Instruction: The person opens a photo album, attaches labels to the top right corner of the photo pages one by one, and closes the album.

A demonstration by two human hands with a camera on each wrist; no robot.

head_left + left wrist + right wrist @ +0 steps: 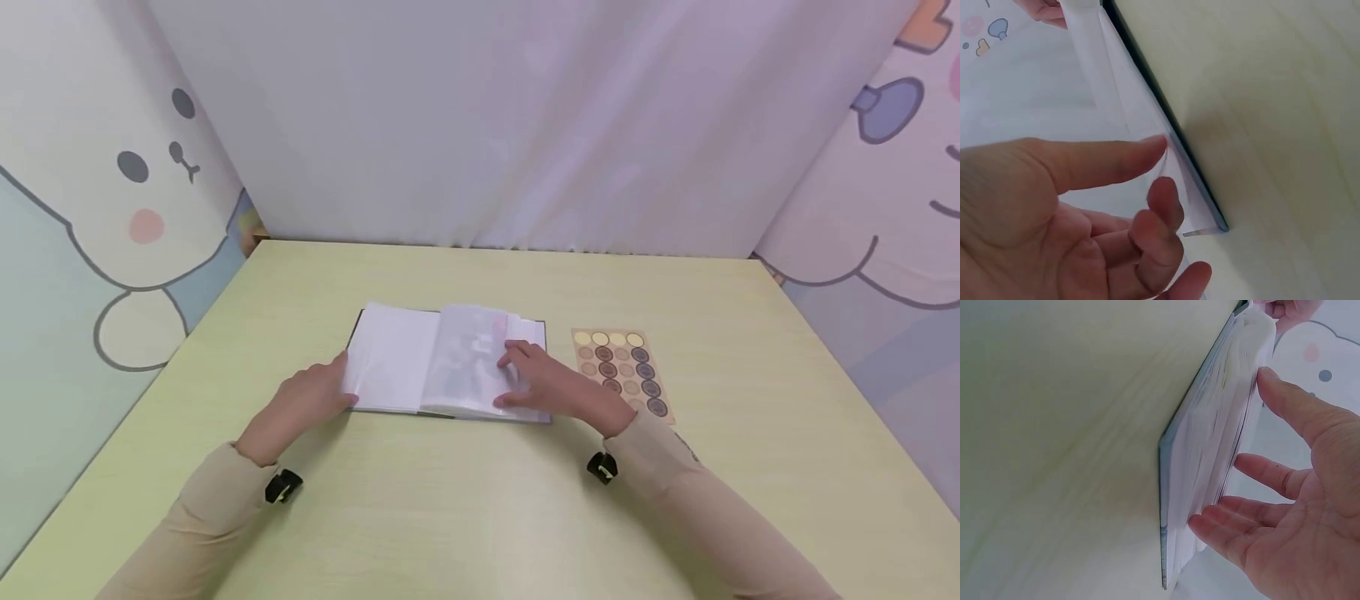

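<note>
A photo album with dark covers and white, clear-sleeved pages lies open on the table. At its left edge my left hand holds the cover and page, the thumb near the bottom corner and the fingers curled at the side. My right hand rests over the right-hand pages. In the right wrist view its thumb and nearly straight fingers touch the edges of the page stack. One clear sleeve on that side stands slightly raised and curved.
A brown sheet of round stickers lies to the right of the album, partly behind my right forearm. The pale wooden table meets a white curtain at the back. Cartoon-printed panels stand at both sides.
</note>
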